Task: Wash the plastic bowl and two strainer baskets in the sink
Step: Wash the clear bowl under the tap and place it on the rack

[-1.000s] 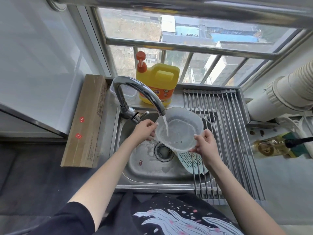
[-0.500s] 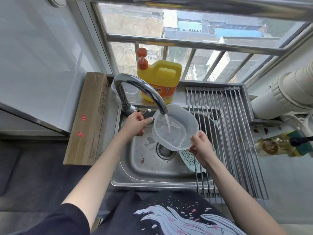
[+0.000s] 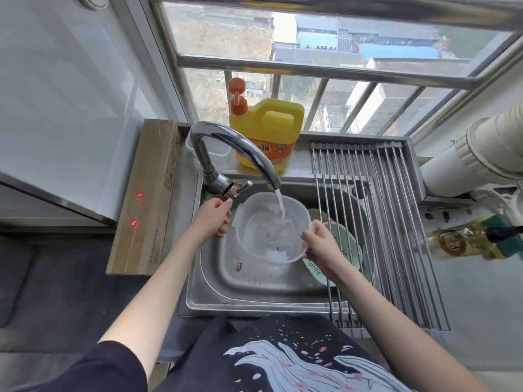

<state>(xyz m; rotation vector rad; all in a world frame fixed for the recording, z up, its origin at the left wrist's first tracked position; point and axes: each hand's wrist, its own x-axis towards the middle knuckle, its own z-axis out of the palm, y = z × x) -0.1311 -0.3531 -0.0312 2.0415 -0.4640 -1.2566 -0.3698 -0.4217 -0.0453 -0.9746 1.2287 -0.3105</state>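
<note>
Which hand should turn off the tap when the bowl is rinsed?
Probably the left hand. It grips the bowl rim right under the tap handle, just below it. The right hand holds the far rim, with the water stream between it and the handle.

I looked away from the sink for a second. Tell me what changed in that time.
The clear plastic bowl tipped from steeply tilted toward the person to nearly level, mouth up, and the tap stream now falls inside it. The left hand and right hand kept gripping opposite rims. Unchanged: the chrome tap running, the pale green strainer basket lying in the steel sink.
</note>
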